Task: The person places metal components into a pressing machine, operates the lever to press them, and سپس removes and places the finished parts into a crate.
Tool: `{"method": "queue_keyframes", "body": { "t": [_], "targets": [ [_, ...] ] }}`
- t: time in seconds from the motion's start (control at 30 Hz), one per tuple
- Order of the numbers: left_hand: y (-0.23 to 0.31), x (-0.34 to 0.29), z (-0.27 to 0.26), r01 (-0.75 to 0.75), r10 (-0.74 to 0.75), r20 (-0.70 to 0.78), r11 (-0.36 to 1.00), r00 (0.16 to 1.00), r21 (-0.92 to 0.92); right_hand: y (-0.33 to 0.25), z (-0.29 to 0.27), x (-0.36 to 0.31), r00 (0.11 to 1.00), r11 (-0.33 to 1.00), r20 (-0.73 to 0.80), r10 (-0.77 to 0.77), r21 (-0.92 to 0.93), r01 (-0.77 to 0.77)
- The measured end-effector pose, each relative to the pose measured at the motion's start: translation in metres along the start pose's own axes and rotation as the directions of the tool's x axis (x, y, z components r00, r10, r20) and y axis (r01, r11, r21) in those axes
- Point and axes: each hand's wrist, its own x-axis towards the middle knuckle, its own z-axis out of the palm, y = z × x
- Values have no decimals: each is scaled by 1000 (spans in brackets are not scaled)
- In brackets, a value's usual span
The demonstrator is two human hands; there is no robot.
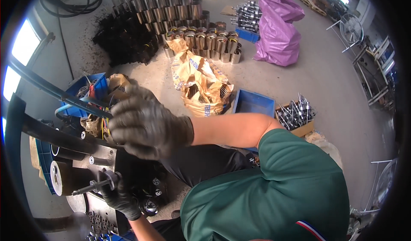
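Note:
My left hand (121, 200), in a dark work glove, is closed around a metal shaft with a round disc-like collar (112, 180). The shaft points left, towards a thick cylindrical metal part (64, 179) of the machine. Above it, my right hand (143, 123), gloved too and slightly blurred, has its fingers curled at the end of a long blue-grey lever (64, 96). The palm side of that grip is hidden. Below the lever, a thick black bar (58, 134) runs to the machine's metal block (102, 155).
Small metal parts (100, 224) stand in rows at lower left. Beyond are a blue crate of scraps (99, 86), a torn paper sack (199, 84), a blue bin (255, 101), a box of shafts (299, 112), stacked metal cylinders (171, 9) and a purple sack (278, 31).

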Motion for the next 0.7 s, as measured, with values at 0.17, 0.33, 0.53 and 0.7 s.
{"method": "queue_keyframes", "body": {
  "t": [0.17,0.33,0.53,0.7],
  "targets": [
    [72,-28,76,-23,53,389,996,920,-82,-79,-16,-89,827,701,69,558,495,-514],
    [120,-13,122,-227,87,681,967,727,119,-58,-54,-144,199,-258,574,794,616,-744],
    [66,-8,88,-104,21,566,988,824,115,42,-201,-339,-377,-341,51,925,547,-764],
    [-34,-39,13,145,-212,469,974,858,174,29,-450,-457,-279,-665,-616,737,-585,-464]
  ]
}}
